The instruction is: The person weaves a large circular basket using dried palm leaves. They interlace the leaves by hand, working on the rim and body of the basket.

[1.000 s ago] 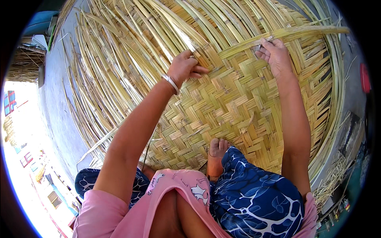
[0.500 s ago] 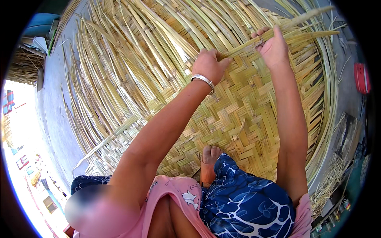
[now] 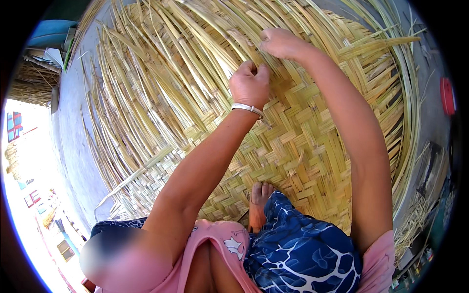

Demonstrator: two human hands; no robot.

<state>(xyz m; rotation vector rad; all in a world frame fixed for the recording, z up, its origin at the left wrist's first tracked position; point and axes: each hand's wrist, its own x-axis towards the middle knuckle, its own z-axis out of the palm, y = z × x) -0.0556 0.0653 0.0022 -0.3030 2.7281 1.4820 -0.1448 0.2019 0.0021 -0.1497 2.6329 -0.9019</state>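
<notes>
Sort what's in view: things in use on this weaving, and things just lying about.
In use:
- partly woven mat
- unwoven split-stalk strips, fanned out beyond the weave
- left hand and right hand, both at the strips

Apparently just lying about:
- red object, far right
- loose straw, lower right
- blue object, upper left

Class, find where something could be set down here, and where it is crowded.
Bare: grey ground left of the loose strips, and the weave between the forearms, above the foot. Crowded: the strips around the left hand and right hand, and the straw at lower right.
</notes>
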